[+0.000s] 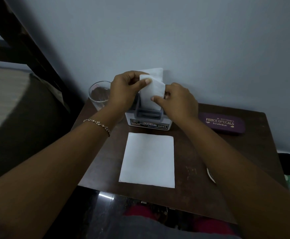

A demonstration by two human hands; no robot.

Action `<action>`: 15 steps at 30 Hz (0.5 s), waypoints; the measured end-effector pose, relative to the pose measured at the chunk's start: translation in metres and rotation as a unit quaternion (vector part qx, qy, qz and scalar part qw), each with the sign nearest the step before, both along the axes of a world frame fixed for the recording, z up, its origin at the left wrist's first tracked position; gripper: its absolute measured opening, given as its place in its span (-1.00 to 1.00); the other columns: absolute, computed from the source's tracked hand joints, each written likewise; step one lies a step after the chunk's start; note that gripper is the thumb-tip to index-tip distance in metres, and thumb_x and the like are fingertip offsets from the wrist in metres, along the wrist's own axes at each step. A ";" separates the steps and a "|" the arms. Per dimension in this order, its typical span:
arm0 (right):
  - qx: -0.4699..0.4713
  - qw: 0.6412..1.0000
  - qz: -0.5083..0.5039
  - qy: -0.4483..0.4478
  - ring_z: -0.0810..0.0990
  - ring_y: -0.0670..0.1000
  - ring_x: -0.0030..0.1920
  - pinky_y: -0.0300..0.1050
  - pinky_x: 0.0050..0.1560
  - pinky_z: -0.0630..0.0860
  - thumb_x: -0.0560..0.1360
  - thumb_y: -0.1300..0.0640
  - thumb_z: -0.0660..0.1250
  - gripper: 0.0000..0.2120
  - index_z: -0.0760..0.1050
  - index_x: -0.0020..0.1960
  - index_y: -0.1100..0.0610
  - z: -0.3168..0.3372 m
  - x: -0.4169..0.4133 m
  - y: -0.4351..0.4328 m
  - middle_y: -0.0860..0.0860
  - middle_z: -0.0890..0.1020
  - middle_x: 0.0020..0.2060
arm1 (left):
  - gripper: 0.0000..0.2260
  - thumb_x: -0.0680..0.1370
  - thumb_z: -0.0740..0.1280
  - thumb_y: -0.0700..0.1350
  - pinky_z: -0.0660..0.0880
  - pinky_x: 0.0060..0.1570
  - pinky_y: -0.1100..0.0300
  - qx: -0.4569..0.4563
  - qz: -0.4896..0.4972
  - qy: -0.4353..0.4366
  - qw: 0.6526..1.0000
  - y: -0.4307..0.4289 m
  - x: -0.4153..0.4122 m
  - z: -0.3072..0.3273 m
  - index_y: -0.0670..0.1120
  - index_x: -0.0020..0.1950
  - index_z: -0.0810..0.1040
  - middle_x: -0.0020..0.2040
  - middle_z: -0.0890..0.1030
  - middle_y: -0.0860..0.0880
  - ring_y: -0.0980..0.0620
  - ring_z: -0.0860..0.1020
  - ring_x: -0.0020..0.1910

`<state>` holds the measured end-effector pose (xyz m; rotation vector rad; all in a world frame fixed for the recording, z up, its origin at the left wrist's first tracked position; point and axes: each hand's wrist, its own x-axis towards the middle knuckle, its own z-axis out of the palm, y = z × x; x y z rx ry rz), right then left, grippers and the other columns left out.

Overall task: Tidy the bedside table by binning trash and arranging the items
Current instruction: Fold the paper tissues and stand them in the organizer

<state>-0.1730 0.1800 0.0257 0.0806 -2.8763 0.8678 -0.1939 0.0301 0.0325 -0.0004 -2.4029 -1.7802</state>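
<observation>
A grey and white napkin holder (148, 119) marked OPEL stands at the back of the dark wooden bedside table (201, 187). Folded white napkins (153, 91) stick up out of it. My left hand (126, 88) pinches the top left edge of the front napkin. My right hand (177, 99) grips its lower right edge, just above the holder. One flat white napkin (148, 160) lies on the table in front of the holder. My right forearm crosses the table's right side.
An empty drinking glass (97, 94) stands left of the holder at the table's back corner. A purple spectacle case (222, 123) lies at the back right. A small white round object (210, 175) peeks out beside my right forearm. A bed frame (29, 49) rises on the left.
</observation>
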 end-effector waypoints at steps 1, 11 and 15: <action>-0.012 1.000 -0.002 -0.008 0.44 -0.02 -0.24 -0.24 -0.43 0.18 0.44 -0.15 0.34 -0.77 0.52 -0.15 0.02 0.000 0.000 0.001 -0.08 0.46 -0.27 | -0.80 0.45 0.42 -0.14 0.56 0.08 0.17 -0.001 0.006 0.001 1.000 -0.001 0.001 -0.002 -0.14 0.05 0.62 -0.07 0.66 -0.02 0.05 0.62 -0.01; -0.051 0.999 -0.005 -0.005 0.55 0.02 -0.15 -0.16 -0.29 0.33 0.41 -0.12 0.37 -0.70 0.54 0.04 0.04 -0.001 -0.001 -0.001 -0.05 0.55 -0.22 | -0.71 0.46 0.41 -0.19 0.52 0.15 0.21 -0.019 0.069 0.048 0.996 0.006 0.025 0.012 -0.09 0.17 0.54 0.06 0.61 -0.02 0.09 0.58 0.11; -0.196 0.970 -0.086 0.115 0.50 -0.01 -0.22 -0.15 -0.30 0.41 0.45 -0.06 0.36 -0.74 0.47 0.05 0.06 0.001 0.034 0.012 -0.05 0.49 -0.23 | -0.84 0.51 0.36 -0.14 0.50 -0.07 0.40 0.001 0.085 0.027 0.996 0.003 0.097 0.011 0.00 0.07 0.54 -0.03 0.63 0.08 0.22 0.58 -0.03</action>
